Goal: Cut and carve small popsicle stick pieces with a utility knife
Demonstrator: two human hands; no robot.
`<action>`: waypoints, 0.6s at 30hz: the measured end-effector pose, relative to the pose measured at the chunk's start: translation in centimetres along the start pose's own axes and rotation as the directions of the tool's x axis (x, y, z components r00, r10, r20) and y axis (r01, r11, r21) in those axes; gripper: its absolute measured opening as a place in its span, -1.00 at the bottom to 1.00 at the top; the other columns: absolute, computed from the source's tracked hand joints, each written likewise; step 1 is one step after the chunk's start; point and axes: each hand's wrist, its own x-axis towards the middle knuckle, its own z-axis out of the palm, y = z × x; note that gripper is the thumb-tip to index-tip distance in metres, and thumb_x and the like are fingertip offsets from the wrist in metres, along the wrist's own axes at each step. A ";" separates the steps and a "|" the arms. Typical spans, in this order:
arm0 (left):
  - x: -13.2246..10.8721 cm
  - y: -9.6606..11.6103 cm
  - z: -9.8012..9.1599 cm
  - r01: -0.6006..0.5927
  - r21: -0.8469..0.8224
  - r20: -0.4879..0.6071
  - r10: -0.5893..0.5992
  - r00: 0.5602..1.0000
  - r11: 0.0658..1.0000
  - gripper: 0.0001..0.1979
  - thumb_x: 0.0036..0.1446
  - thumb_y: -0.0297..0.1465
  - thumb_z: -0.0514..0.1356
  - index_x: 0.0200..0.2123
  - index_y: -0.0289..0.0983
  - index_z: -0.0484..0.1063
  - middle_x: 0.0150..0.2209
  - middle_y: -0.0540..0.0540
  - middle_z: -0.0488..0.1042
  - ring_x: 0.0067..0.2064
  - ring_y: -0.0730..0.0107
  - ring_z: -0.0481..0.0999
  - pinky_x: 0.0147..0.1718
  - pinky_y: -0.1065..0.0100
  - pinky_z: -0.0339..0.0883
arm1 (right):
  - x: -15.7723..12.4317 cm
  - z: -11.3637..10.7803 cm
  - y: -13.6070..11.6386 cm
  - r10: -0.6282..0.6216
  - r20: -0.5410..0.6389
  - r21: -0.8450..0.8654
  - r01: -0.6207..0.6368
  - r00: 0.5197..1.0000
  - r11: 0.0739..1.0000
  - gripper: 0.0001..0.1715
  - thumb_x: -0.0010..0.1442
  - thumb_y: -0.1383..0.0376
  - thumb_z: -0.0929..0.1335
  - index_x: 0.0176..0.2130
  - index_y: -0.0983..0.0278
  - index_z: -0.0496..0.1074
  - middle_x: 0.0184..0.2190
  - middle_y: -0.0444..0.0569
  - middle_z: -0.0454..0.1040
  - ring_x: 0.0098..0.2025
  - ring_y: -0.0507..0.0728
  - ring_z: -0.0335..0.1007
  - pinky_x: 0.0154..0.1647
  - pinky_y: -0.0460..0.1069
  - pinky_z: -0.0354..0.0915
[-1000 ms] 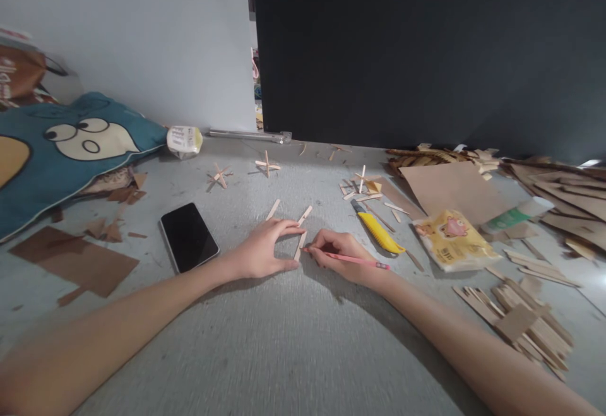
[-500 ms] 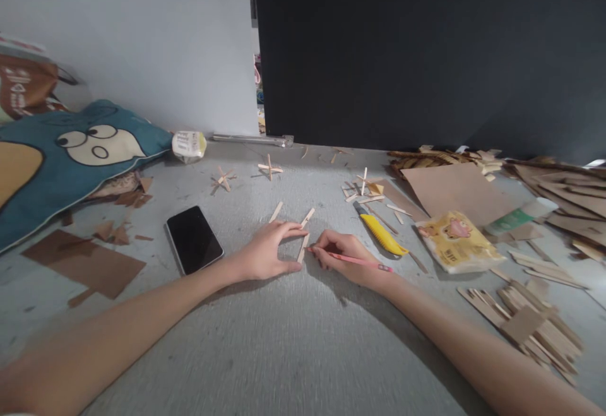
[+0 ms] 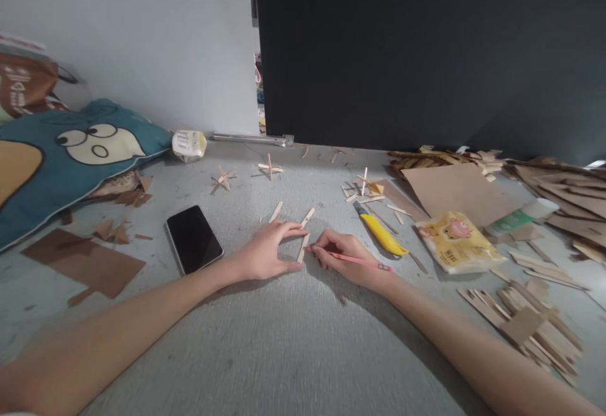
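My left hand rests on the table, thumb and fingers steadying a short flat wooden stick between them. In my right hand is a pink pencil, pinched near its point, and the point touches or nearly touches the stick's right edge. Just beyond my left fingers lies another wooden stick, running in nearly the same direction. A further stick shows behind the left knuckles, its near end hidden. The yellow utility knife lies right of my right hand.
A phone lies left of my left hand. Farther back stand star-shaped stick pieces. On the right are a yellow packet, a glue tube and a stick bundle. A blue cushion and brown cardboard occupy the left.
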 end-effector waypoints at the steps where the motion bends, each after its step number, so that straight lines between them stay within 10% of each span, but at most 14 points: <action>1: 0.0 0.0 0.0 0.003 0.002 -0.003 -0.003 1.000 1.000 -0.28 0.08 -0.21 0.46 0.28 -0.14 0.34 0.31 -0.25 0.45 0.36 -0.13 0.33 0.32 -0.11 0.13 | 0.0 0.0 0.1 0.001 -0.005 0.006 -0.001 1.000 1.000 -0.64 0.35 0.00 0.35 -0.33 0.20 0.37 -0.54 -0.13 0.47 -0.53 0.03 0.34 -0.49 -0.08 0.22; 18: 0.0 0.2 0.0 0.015 -0.004 0.006 -0.015 1.000 1.000 -0.28 0.09 -0.22 0.45 0.29 -0.16 0.33 0.32 -0.25 0.44 0.37 -0.12 0.32 0.32 -0.10 0.14 | 0.2 0.1 0.1 -0.007 -0.005 0.010 0.007 1.000 1.000 -0.61 0.35 -0.01 0.36 -0.36 0.19 0.37 -0.55 -0.14 0.47 -0.54 0.03 0.35 -0.50 -0.08 0.23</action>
